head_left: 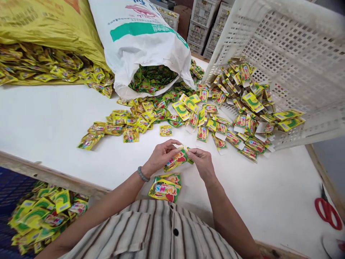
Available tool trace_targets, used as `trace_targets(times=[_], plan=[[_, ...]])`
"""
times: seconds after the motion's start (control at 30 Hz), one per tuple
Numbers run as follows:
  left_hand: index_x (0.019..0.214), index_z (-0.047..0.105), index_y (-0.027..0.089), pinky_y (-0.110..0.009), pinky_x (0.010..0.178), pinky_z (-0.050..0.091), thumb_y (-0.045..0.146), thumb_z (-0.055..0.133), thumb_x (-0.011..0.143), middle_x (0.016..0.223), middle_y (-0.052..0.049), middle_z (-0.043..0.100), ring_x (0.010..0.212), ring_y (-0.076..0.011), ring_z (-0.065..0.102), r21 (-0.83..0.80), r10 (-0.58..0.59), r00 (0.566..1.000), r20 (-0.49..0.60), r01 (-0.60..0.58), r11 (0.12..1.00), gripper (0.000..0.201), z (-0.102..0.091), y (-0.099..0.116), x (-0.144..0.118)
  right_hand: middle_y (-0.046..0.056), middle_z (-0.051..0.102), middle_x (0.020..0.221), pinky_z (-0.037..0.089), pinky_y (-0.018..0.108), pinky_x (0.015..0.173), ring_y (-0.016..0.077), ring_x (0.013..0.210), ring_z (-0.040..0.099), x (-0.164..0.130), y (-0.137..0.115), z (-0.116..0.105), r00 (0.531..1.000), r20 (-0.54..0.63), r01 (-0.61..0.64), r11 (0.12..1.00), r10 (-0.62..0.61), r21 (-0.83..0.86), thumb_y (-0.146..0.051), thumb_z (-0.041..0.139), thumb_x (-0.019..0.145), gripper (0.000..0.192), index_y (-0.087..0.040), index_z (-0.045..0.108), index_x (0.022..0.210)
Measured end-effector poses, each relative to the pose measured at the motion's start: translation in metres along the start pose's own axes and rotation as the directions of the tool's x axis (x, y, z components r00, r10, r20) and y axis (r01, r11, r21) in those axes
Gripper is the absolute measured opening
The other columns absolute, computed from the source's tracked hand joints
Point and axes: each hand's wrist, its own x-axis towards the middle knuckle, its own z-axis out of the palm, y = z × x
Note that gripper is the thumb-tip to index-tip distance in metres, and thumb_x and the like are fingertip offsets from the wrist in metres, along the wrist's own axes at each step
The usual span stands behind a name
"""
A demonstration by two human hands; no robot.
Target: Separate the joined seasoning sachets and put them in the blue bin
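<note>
**Yellow-green sachets: one in hand, mid-handling**

Foil-bright sachet, held above the near edge of the white table. Left hand pinches its upper left end; right hand pinches the right end, fingers closed on it. Small stack of finished packs lies just below the hands, near the striped shirt. Loose sachets spill from the white sack; carded ones tumble from the tipped white crate. Red scissors lie well apart, right. Judged step: pairing or folding one piece; next calls for a square, even press.
</note>
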Motion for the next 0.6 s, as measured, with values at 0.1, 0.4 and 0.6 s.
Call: trace_targets(times=[0.1,0.4,0.6], plan=[[0.104,0.060,0.015,-0.020,0.050,0.033,0.040,0.065,0.082,0.062,0.003,0.059,0.052,-0.0080,0.044,-0.003,0.001,1.000,-0.025,-0.001,1.000,0.034,0.001,-0.001,0.000,0.001,0.076,0.082,0.052,0.032,0.071,0.0188,0.073,0.067,-0.005,-0.005,-0.001,0.996,0.002,0.083,0.983,-0.084,-0.163,-0.034,0.070,0.075,0.019,-0.022,0.079,0.086],[0.098,0.057,0.017,-0.021,0.049,0.040,0.046,0.071,0.075,0.061,0.003,0.064,0.049,-0.0096,0.052,-0.232,-0.122,0.979,-0.166,0.081,0.969,0.040,0.008,0.004,0.002,0.004,0.073,0.110,0.053,0.036,0.088,0.0223,0.100,0.067,-0.019,0.004,0.026,0.977,-0.061,0.189,0.967,-0.202,-0.170,-0.034,0.058,0.088,0.035,-0.022,0.068,0.119],[0.098,0.057,0.017,-0.019,0.049,0.037,0.044,0.073,0.075,0.059,0.004,0.062,0.049,-0.0079,0.049,-0.258,-0.130,0.977,-0.170,0.083,0.963,0.039,0.005,0.004,0.003,0.006,0.072,0.110,0.050,0.037,0.092,0.0208,0.101,0.064,-0.015,0.013,0.032,0.906,-0.053,0.366,0.840,-0.420,-0.399,-0.029,0.058,0.088,0.032,-0.024,0.068,0.118]])
